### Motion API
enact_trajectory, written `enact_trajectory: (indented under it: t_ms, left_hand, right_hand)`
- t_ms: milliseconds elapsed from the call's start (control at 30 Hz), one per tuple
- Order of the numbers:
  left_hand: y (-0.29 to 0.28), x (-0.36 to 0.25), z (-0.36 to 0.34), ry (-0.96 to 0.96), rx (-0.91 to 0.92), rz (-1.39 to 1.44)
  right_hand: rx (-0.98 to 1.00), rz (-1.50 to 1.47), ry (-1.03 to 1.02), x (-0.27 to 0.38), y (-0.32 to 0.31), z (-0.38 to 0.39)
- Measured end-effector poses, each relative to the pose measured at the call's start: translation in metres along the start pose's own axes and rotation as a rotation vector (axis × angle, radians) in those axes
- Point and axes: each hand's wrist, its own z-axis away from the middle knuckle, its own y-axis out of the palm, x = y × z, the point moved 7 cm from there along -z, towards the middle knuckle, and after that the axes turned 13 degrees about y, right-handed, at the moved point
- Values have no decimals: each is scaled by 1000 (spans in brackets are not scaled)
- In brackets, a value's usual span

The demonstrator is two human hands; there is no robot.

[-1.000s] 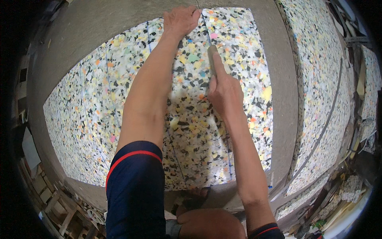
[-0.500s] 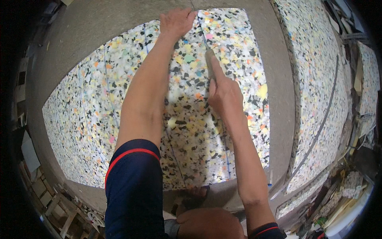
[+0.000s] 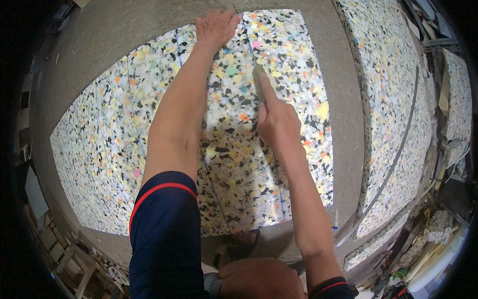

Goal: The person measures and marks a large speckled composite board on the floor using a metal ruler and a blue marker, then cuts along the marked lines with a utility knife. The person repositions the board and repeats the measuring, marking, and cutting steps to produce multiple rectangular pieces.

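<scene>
A large sheet of speckled foam [image 3: 279, 45] in white, black, yellow and orange lies in front of me, its left outline curved. Dark blue lines cross it. At its far edge my left hand [image 3: 216, 29] rests flat with fingers spread, beside the top of one line. My right hand [image 3: 280, 119] is closed around a knife [image 3: 258, 79] with a dull grey blade, the index finger stretched along it. The blade lies along that same line, pointing away from me. Its handle is hidden in my palm, and I cannot tell how deep the edge sits.
To the right lies another thick speckled foam slab [image 3: 386, 124] with a long dark curved strip [image 3: 402, 149] on it. Foam offcuts [image 3: 438, 226] and scraps are heaped at the far right. Wooden frames [image 3: 82, 276] stand at lower left. The floor [image 3: 134, 25] is bare grey-brown.
The knife and my right hand have slid slightly toward me along the line. My left hand keeps its place on the foam. The whole view has shifted a little.
</scene>
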Motion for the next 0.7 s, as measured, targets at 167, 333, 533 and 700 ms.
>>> enact_trajectory:
  t_ms: [167, 333, 533, 700]
  left_hand:
    - [-6, 7, 7, -24, 12, -10]
    - [-5, 3, 3, -7, 16, 23]
    - [-7, 1, 1, 5, 2, -8]
    - [-10, 5, 5, -26, 43, -10]
  right_hand:
    - [68, 44, 16, -8, -19, 52]
    - [7, 13, -7, -7, -6, 24]
    - [40, 57, 29, 0, -5, 14]
    - [46, 57, 2, -18, -22, 70]
